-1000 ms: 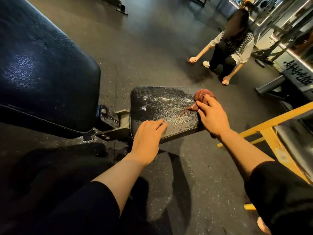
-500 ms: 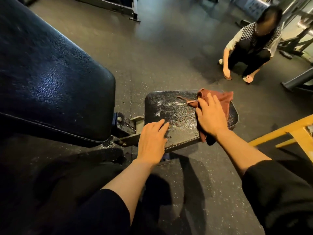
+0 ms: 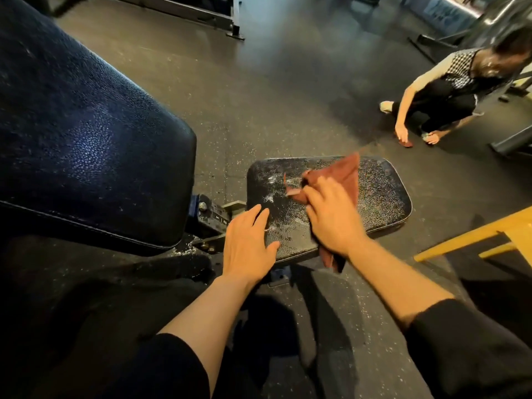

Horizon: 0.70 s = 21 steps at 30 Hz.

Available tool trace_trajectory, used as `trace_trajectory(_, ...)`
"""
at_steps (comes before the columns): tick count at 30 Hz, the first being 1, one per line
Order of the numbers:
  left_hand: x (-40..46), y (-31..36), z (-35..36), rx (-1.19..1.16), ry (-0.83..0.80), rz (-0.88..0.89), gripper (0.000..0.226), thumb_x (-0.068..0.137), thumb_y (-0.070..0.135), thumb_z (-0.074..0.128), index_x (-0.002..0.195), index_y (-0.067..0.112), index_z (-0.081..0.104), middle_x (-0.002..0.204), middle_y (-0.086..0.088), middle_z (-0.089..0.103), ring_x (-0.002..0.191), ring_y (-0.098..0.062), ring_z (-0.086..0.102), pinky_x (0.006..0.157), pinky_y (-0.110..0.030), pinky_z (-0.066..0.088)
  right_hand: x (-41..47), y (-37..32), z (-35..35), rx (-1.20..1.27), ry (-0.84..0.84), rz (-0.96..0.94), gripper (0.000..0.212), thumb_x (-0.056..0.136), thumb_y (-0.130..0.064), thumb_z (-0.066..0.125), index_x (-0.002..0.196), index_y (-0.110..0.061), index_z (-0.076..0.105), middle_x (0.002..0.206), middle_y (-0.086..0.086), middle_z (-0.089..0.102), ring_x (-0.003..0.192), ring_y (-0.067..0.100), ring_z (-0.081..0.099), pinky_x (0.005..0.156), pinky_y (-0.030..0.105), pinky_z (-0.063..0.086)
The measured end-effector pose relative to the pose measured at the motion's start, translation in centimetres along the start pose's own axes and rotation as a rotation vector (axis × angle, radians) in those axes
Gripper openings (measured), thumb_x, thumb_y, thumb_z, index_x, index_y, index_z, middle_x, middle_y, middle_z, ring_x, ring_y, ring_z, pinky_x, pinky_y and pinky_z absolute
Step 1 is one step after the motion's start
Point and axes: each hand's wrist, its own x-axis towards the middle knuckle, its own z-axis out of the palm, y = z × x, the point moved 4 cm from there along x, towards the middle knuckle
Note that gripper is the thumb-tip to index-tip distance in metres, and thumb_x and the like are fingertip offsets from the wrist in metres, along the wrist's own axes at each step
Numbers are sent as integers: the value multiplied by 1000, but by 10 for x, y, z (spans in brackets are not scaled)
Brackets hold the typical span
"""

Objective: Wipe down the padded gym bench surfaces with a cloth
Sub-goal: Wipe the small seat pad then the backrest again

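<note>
Right hand (image 3: 331, 216) flat on the cloth (image 3: 344, 177), fingers straight and slightly apart, pressing it onto the seat pad (image 3: 380, 194). Cloth spreads beyond the fingertips; one end hangs off the pad edge under the wrist. Left hand (image 3: 247, 243) just beside, fingers spread, resting on the pad's near corner. Backrest (image 3: 86, 145) left of the left fingers. Another person (image 3: 449, 90) crouches well beyond.

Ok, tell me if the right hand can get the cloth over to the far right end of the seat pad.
Probably yes. The right hand already presses the cloth on the seat pad, and nothing lies on the speckled stretch between it and the far end.
</note>
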Motion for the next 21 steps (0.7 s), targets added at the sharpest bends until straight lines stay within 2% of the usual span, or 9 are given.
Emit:
trace_trajectory(3, 2, -5, -1, -8, -16, -35, 77, 86, 45, 63, 149, 15, 29, 155, -3, 27, 142, -19, 21, 117, -33, 13, -15, -2, 3, -36, -113, -27, 48, 100, -35, 37, 145, -15, 37, 151, 19, 31, 141, 38, 25, 117, 46, 14)
trace_trajectory(5, 2, -7, -1, -8, -41, -51, 79, 87, 47, 61, 149, 15, 27, 156, -3, 25, 143, -19, 19, 117, -33, 12, 14, 15, 5, -107, -178, 62, 52, 101, -41, 27, 150, -23, 24, 158, 14, 16, 146, 35, 10, 117, 51, 5)
trace_trajectory(7, 1, -7, -2, -24, -57, -75, 79, 87, 47, 61, 150, 15, 25, 156, -3, 23, 144, -18, 18, 118, -33, 12, 52, 23, 8, -103, -247, 186, 53, 101, -45, 23, 151, -27, 18, 160, 12, 8, 147, 35, 1, 116, 56, -2)
trace_trajectory(10, 0, -7, -2, -40, -73, -96, 79, 87, 47, 61, 150, 15, 24, 157, -3, 22, 144, -18, 17, 119, -34, 13, 69, 8, 16, -87, -234, 215, 55, 101, -45, 25, 150, -22, 22, 159, 16, 10, 146, 38, 3, 117, 55, 0)
trace_trajectory(14, 0, -10, 0, -61, -103, -107, 82, 87, 47, 61, 150, 13, 23, 157, -5, 22, 144, -19, 18, 118, -35, 15, 5, -34, 21, -61, -170, -14, 56, 101, -41, 29, 150, -16, 22, 157, 20, 14, 145, 40, 7, 118, 51, 4)
trace_trajectory(16, 1, -12, 1, -84, -108, -118, 83, 85, 47, 63, 150, 12, 23, 156, -6, 23, 144, -19, 20, 117, -35, 18, -13, -38, 21, -83, -196, -60, 57, 101, -42, 28, 151, -17, 20, 157, 20, 14, 145, 39, 7, 118, 51, 4)
trace_trajectory(21, 0, -15, 0, -124, -133, -134, 84, 84, 44, 65, 150, 12, 22, 155, -5, 24, 143, -19, 22, 116, -34, 20, 65, -27, 31, -120, -267, 84, 57, 101, -46, 22, 152, -24, 13, 159, 16, 7, 146, 36, 0, 115, 56, -2)
